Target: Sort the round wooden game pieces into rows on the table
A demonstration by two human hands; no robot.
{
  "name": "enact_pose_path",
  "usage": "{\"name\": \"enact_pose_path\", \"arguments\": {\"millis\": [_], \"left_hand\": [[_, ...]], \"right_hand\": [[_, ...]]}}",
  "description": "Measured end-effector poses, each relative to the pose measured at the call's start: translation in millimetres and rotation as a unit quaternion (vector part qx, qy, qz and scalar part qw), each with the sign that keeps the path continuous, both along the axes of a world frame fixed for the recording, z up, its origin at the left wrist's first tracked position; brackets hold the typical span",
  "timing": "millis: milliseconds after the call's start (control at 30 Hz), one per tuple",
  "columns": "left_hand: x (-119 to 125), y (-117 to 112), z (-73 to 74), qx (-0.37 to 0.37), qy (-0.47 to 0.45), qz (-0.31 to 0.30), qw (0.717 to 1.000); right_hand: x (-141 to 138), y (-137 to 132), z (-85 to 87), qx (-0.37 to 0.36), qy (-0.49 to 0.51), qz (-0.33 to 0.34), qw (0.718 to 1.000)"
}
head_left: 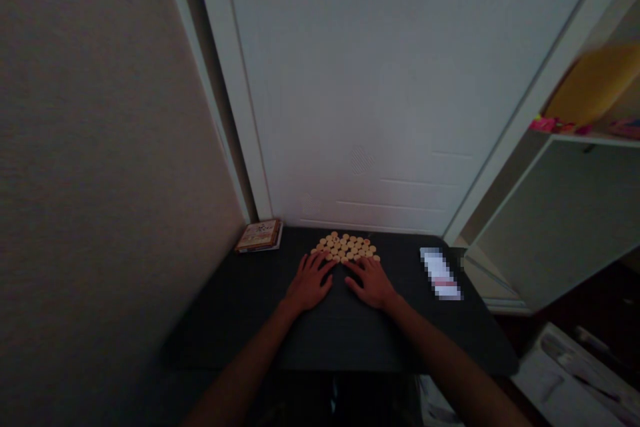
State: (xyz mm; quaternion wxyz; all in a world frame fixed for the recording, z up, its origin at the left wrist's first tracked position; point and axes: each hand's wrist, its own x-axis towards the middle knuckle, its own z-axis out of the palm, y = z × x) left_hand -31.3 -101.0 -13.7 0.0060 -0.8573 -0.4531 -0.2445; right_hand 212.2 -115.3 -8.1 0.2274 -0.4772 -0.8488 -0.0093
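Discs: a cluster of pale, wood-coloured rounds is lying at 12 o'clock on the dark table, many of them touching (any markings are staying too small to read).
Left hand: the left hand is resting palm down at the cluster's 7 o'clock, fingers spreading apart and gripping nothing, fingertips meeting the nearest discs.
Right hand: the right hand is mirroring it at 5 o'clock, its fingers also standing apart and holding nothing, fingertips touching the near edge.
Booklets: a small stack of booklets is sitting at 10 o'clock, near the table's far corner.
Slab: a pale, pixelated slab is lying at 2 o'clock, well apart from the right hand.
Panel: a white panel is standing upright at 12 o'clock, beyond the discs.
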Motion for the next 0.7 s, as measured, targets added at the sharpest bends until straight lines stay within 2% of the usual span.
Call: {"name": "enact_pose_path", "arguments": {"millis": [333,700], "left_hand": [[-0.6,1.3,-2.0,0.001,0.006,-0.003,1.0],[-1.7,2.4,-3.9,-0.006,-0.003,0.0,1.0]], "right_hand": [[-0.5,-0.3,2.2,0.002,0.011,0.012,1.0],[-4.9,0.3,6.1,-0.006,0.0,0.066,0.998]]}}
